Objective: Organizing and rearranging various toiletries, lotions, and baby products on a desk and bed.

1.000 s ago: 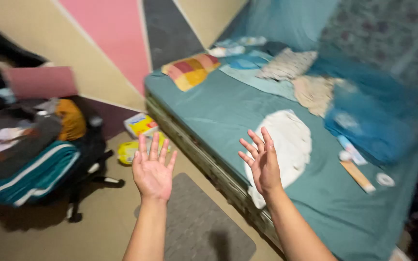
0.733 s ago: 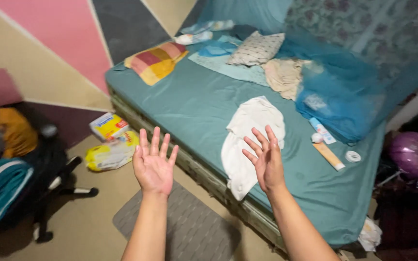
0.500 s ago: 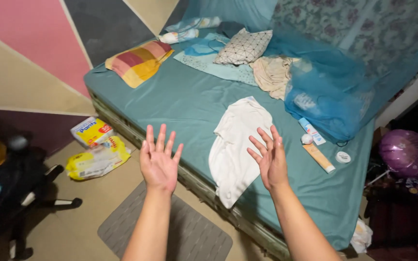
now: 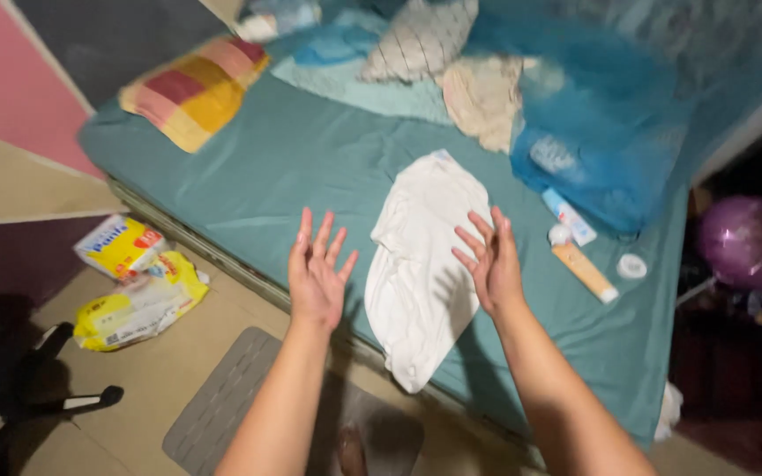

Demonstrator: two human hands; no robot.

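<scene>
Over the teal-sheeted bed [image 4: 293, 167], left hand [image 4: 315, 273] and right hand [image 4: 491, 264] hover with fingers spread, apparently empty, flanking a crumpled white cloth garment [image 4: 421, 264].

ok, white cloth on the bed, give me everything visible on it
The white cloth looks like soft, thin fabric, plain and unprinted, possibly a garment. It lies rumpled and loosely spread on the teal bed sheet, with folds along its left side. Its lower end droops over the front edge of the mattress toward the floor. The right hand, fingers spread, hovers over its right edge; contact cannot be told. The left hand is open just left of it, apart.
</scene>
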